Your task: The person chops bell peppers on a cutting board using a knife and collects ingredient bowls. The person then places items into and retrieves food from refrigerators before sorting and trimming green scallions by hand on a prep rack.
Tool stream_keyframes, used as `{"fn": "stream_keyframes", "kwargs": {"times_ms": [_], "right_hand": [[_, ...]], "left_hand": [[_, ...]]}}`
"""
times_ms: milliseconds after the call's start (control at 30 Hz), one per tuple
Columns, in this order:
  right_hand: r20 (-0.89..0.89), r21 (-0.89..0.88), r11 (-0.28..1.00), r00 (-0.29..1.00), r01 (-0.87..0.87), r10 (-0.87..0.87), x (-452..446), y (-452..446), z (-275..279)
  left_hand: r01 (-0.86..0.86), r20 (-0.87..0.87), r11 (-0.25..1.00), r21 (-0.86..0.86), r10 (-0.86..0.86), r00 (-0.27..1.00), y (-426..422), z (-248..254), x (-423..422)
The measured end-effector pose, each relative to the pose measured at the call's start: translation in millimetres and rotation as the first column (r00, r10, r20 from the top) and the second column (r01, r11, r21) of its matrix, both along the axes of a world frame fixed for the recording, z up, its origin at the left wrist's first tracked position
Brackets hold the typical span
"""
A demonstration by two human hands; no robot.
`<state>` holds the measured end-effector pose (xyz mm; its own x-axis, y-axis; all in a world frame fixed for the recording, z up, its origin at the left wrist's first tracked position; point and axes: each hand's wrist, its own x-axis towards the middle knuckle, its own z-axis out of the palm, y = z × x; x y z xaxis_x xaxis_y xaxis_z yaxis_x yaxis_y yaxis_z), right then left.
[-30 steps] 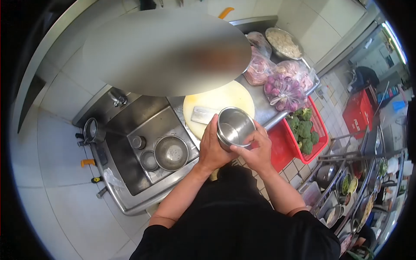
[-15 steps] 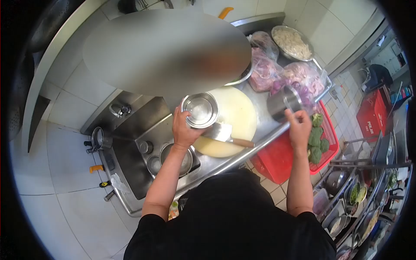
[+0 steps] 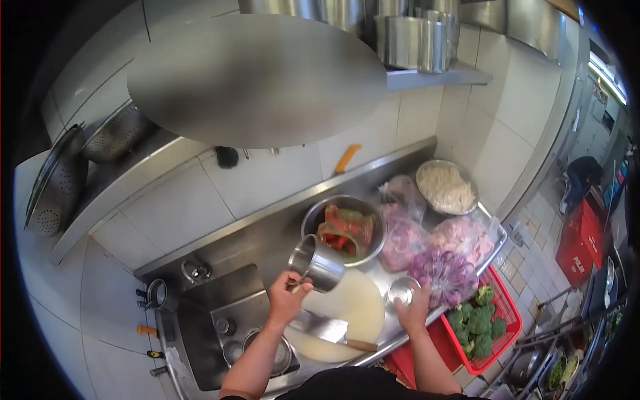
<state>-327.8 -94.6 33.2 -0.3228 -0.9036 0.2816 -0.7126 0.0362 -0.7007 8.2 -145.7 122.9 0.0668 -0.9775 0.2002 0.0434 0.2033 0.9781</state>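
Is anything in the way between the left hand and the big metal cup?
No, nothing visible stands between them: the left hand is holding the big metal cup. The cleaver lies on the round board, not between them.

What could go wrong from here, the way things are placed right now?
1. The cleaver lies on the cutting board with its handle toward the counter's front edge; a careless reach might knock it.
2. The left grip holds a tilted metal cup; if it slipped, the cup could fall onto the board.
3. The right grip has a smaller cup close to the bag of purple produce; it might snag the plastic.
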Motion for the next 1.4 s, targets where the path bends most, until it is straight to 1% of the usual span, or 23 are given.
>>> {"fn": "stream_keyframes", "kwargs": {"times_ms": [67,133,167,200,267,333,467,533,567,600,633,667,733,867,967,1000,1067,1133,1167,1233,1333,1367,1400], "right_hand": [[0.360,-0.181,0.944,0.875,-0.274,0.323,20,-18,63],[0.648,-0.488,0.774,0.426,-0.403,0.631,52,-27,118],[0.601,-0.534,0.730,0.415,-0.427,0.683,67,-29,150],[0.612,-0.603,0.717,0.373,-0.351,0.697,82,-27,171],[0.573,-0.651,0.720,0.466,-0.240,0.674,87,-54,193],[0.585,-0.717,0.663,0.332,-0.215,0.740,83,-75,209],[0.335,-0.888,0.442,0.482,-0.124,0.809,83,-100,316],[0.281,-0.878,0.460,0.639,-0.130,0.716,76,-113,382],[0.128,-0.903,0.392,0.763,-0.175,0.634,70,-132,410],[0.072,-0.884,0.422,0.835,-0.199,0.545,62,-153,433],[-0.090,-0.884,0.426,0.965,-0.192,0.248,56,-176,452],[-0.174,-0.870,0.447,0.978,-0.209,0.119,52,-204,467],[-0.243,-0.715,0.642,0.960,-0.275,0.140,57,-235,486],[-0.251,-0.452,0.844,0.949,-0.289,0.191,73,-283,487],[-0.384,-0.719,0.617,0.923,-0.320,0.030,70,-324,465],[-0.377,-0.606,0.756,0.926,-0.248,0.003,74,-307,468],[-0.233,-0.711,0.692,0.970,-0.121,-0.070,79,-296,453],[-0.198,-0.887,0.422,0.980,-0.190,0.026,70,-262,442],[-0.121,-0.935,0.332,0.992,-0.120,0.020,70,-238,427],[0.108,-0.885,0.462,0.936,-0.063,0.334,61,-192,380],[0.222,-0.763,0.643,0.909,-0.064,0.354,38,-133,273],[0.333,-0.623,0.779,0.876,-0.073,0.349,32,-114,229],[0.298,-0.479,0.872,0.916,-0.100,0.268,28,-91,196]], "left_hand": [[0.089,-0.055,0.996,-0.004,-0.089,0.994,1,30,-29],[0.243,-0.096,0.963,-0.112,-0.254,0.962,0,63,-59],[0.321,-0.114,0.930,-0.181,-0.344,0.932,-4,69,-71],[0.383,0.067,0.909,-0.162,-0.378,0.924,-5,83,-75],[0.414,0.113,0.884,-0.215,-0.398,0.910,0,114,-86],[0.391,0.146,0.871,-0.296,-0.363,0.920,5,140,-82],[0.305,0.254,0.823,-0.479,-0.202,0.946,19,176,-58],[0.253,0.252,0.846,-0.470,-0.146,0.957,27,176,-36],[0.246,0.240,0.876,-0.414,-0.155,0.958,32,174,-24],[0.240,0.229,0.904,-0.355,-0.165,0.959,37,172,-14],[0.195,0.168,0.932,-0.306,-0.149,0.975,43,169,-9],[0.199,0.169,0.933,-0.299,-0.153,0.974,45,167,-2],[0.214,0.189,0.956,-0.200,-0.176,0.966,50,156,8],[0.204,0.190,0.971,-0.124,-0.178,0.966,54,142,16],[0.184,0.167,0.982,-0.045,-0.175,0.970,42,116,28],[0.178,0.142,0.984,0.003,-0.177,0.974,35,105,32],[0.159,0.070,0.980,0.124,-0.168,0.983,19,75,42],[0.140,0.002,0.967,0.214,-0.144,0.990,-5,46,46],[0.103,-0.018,0.938,0.332,-0.103,0.995,-15,32,45],[0.088,-0.103,0.863,0.497,-0.042,0.994,-44,-8,41],[0.008,-0.017,0.787,0.617,0.002,1.000,-102,-73,19],[0.019,-0.014,0.780,0.625,-0.014,1.000,-122,-91,11],[-0.184,0.329,0.841,0.509,0.007,0.944,-144,-106,1]]}}
